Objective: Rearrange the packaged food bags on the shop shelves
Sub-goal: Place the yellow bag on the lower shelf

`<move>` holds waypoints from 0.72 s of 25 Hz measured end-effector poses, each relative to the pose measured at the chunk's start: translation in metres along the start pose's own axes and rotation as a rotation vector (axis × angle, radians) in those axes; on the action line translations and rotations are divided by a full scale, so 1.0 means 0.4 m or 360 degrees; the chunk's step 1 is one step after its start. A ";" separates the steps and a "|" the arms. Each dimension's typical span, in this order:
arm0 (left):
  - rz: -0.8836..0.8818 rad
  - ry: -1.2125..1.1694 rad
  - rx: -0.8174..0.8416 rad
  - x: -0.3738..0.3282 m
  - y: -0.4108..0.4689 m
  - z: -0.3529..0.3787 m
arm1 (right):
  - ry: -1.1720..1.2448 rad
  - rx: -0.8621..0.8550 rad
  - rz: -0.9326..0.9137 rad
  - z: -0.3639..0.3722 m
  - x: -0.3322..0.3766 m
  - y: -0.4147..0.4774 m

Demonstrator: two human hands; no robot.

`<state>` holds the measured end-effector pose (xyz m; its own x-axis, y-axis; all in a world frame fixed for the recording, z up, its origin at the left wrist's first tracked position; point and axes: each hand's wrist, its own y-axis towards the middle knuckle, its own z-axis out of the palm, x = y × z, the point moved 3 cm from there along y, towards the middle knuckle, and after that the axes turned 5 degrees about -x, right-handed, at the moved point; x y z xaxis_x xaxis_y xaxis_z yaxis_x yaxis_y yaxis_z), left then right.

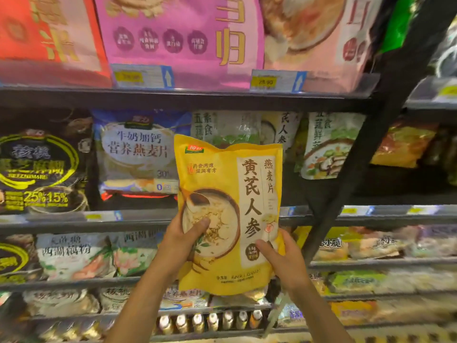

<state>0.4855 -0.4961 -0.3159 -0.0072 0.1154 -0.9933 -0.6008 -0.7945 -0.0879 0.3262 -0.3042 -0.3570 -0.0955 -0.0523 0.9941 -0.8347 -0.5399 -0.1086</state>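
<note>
I hold a yellow oatmeal bag [230, 194] upright in front of the middle shelf [148, 220]. My left hand [181, 240] grips its lower left side, thumb on the bowl picture. My right hand [279, 258] grips its lower right corner, thumb across the front. Behind the bag's top, on the middle shelf, stand a pale green-and-white bag [222, 127] and another yellow-and-white bag [282, 129], both partly hidden. A blue-and-white oatmeal bag [136, 154] stands to the left of it.
A black sesame bag [42, 164] stands at far left of the middle shelf. Red, pink [178, 33] and pale pink bags fill the top shelf. A dark slanted upright post [366, 144] divides the shelving on the right. Lower shelves hold more bags and a row of small bottles [210, 320].
</note>
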 end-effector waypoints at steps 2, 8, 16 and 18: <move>0.0055 -0.0011 0.0091 -0.029 0.057 0.053 | 0.0003 -0.0072 -0.0082 -0.021 0.037 0.026; 0.0181 -0.0109 0.0190 -0.111 0.206 0.189 | -0.0190 -0.0364 -0.0379 -0.069 0.123 0.171; 0.0131 -0.0019 -0.0150 -0.149 0.325 0.323 | -0.0760 -0.0538 -0.0641 -0.085 0.211 0.296; 0.0072 -0.0013 -0.0197 -0.139 0.353 0.361 | -0.0872 -0.0455 -0.0599 -0.081 0.211 0.310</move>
<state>0.2856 -0.5286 -0.2623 -0.0388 0.0820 -0.9959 -0.4967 -0.8664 -0.0520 0.1969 -0.3484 -0.2869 0.4493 -0.3603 0.8175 -0.8740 -0.3670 0.3186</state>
